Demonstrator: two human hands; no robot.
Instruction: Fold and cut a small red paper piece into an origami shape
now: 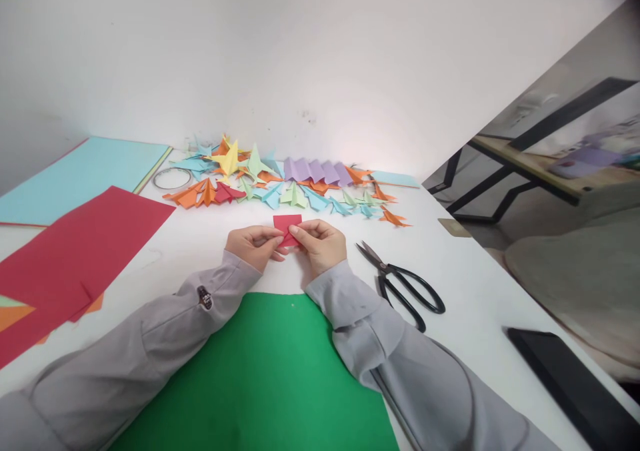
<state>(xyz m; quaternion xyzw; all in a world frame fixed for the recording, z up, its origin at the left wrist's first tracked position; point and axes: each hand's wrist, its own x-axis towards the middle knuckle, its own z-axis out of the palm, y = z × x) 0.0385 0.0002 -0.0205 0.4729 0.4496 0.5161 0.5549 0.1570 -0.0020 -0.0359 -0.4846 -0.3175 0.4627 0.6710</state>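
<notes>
A small folded piece of red paper (287, 222) is held up between my two hands above the white table. My left hand (254, 245) pinches its lower left edge, thumb and fingers closed. On the other side, my right hand (321, 243) grips the right edge, with the thumb pressed on the paper's face. The fingers behind the paper are partly hidden. Below my forearms lies a large green sheet (265, 364). Black-handled scissors (395, 281) rest to the right of my right hand, blades slightly apart.
Folded paper figures (228, 160) in several colours lie along the wall, beside a pleated purple paper strip (317, 172). Red paper (95, 244) and light blue sheets (75, 174) are at left, near a wire coil (171, 178). A dark flat device (565, 377) lies at right.
</notes>
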